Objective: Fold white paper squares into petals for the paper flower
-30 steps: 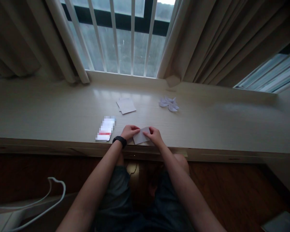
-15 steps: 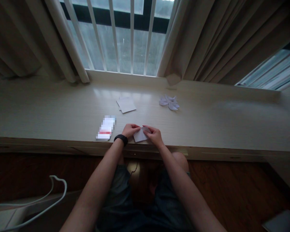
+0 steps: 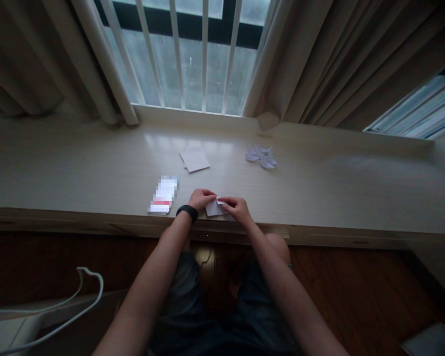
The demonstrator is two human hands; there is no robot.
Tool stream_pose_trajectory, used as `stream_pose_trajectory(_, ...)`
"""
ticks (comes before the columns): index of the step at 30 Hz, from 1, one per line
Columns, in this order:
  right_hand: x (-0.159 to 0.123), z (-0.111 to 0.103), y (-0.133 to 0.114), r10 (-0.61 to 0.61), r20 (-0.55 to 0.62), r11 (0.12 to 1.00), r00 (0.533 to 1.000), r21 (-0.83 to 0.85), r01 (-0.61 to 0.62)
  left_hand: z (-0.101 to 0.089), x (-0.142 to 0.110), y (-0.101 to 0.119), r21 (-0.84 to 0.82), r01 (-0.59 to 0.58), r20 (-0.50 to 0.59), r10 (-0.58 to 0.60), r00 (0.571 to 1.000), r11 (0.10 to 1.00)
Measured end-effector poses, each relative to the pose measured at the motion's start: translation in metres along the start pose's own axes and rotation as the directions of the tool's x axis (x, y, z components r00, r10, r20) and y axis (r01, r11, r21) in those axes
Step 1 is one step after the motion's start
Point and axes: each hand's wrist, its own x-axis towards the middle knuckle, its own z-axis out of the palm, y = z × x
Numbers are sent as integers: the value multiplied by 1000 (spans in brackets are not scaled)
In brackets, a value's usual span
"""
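Note:
A small white sheet of paper (image 3: 214, 208) lies at the front edge of the pale counter, with part of it folded over near its top. My left hand (image 3: 201, 199), a black band on its wrist, pinches the paper's upper left side. From the other side, my right hand (image 3: 238, 208) has its fingers closed on the folded flap; they cover part of the sheet. Beyond my hands rest a few square sheets of paper (image 3: 196, 159), loosely stacked. To their right sits a cluster of folded white paper pieces (image 3: 261, 156).
A phone with a blurred screen (image 3: 163, 194) lies left of my hands. The counter (image 3: 77, 173) runs below a barred window (image 3: 193, 69) between grey-brown curtains (image 3: 311, 59). A white cable (image 3: 101, 291) loops at lower left, above the dark wooden floor.
My right hand's fingers have shifted, bringing a flap of the paper over toward the middle. My left hand keeps nearly the same place. The view has moved very slightly.

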Motion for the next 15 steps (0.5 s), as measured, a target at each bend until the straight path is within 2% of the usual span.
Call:
stream_pose_trajectory(3,0,1,-3,-9,3,1000,1000,3,9,0,-2,3,7,3,6,-3,1000,1000)
stream_pose_trajectory(9,2,7,2,26,-115,989,993,-145,-43,1,-3,5,-3,2,6,-2,1000,1000)
stream_pose_trajectory(15,4,6,3,29,-130,988,991,-147,-48,1,-4,5,-11,2,1,-2,1000,1000)
